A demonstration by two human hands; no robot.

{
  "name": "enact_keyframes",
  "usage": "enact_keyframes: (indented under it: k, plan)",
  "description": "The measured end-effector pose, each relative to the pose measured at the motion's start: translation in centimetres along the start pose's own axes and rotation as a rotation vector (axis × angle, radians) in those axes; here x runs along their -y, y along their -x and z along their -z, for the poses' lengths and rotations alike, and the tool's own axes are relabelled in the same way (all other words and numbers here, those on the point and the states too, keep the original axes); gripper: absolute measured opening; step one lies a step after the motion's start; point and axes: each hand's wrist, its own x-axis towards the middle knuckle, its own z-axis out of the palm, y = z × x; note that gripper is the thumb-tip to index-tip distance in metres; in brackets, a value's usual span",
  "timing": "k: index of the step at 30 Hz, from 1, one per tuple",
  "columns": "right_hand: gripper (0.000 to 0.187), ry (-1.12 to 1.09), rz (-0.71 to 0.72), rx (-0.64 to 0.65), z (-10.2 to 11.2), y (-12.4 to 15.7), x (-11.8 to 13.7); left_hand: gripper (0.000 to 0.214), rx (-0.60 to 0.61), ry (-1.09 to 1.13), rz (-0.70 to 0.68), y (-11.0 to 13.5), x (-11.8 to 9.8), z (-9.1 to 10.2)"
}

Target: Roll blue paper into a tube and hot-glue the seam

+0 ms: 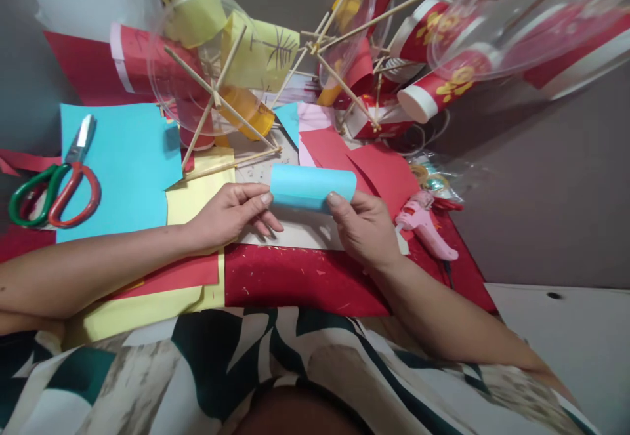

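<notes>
A rolled piece of light blue paper (312, 184) lies level between my two hands, above a pale board (295, 233). My left hand (241, 212) pinches its left end, thumb and index finger closed on the edge, the other fingers curled loosely below. At the right end, my right hand (369, 225) grips the roll with the thumb in front and the fingers behind, partly hidden. A pink glue gun (427, 228) rests just right of my right hand. Larger blue paper (123, 172) lies to the left, with green-and-red-handled scissors (73, 176) on it.
Stick frames (215, 94) with clear plastic discs and paper cylinders stand across the back. Red cups (445, 84) with gold prints hang at the upper right. Red paper pieces (384, 172) and a plastic bag (443, 179) of small items lie behind the glue gun. Red cloth (300, 277) covers the near edge.
</notes>
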Motion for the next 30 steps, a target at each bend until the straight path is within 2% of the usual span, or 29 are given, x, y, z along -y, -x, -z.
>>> enact_keyframes:
  k: [3, 8, 14, 18, 23, 30]
  plan:
    - [0.031, 0.012, -0.027, 0.02, -0.1, 0.2, 0.0, 0.034, 0.022, 0.011, 0.007, 0.0, 0.3, -0.1]
    - [0.034, 0.028, -0.014, -0.007, -0.6, 0.4, 0.6, 0.03, -0.024, -0.039, 0.002, 0.8, 0.5, -0.7]
    - [0.043, 0.056, 0.002, 0.031, -1.5, 0.5, 1.3, 0.034, -0.103, -0.088, -0.033, 1.4, 0.7, -0.8]
    - [0.042, 0.08, 0.015, 0.075, -1.7, 0.7, 1.4, 0.044, -0.147, -0.101, -0.073, 1.2, 1.0, -0.3]
    - [0.04, 0.104, 0.005, 0.122, -1.8, 0.4, 1.2, 0.053, -0.126, -0.083, -0.098, 1.4, 0.9, 0.0]
    - [0.037, 0.116, 0.008, 0.015, -2.2, 0.3, 1.5, 0.053, -0.059, -0.039, -0.015, 1.5, 0.7, 0.0]
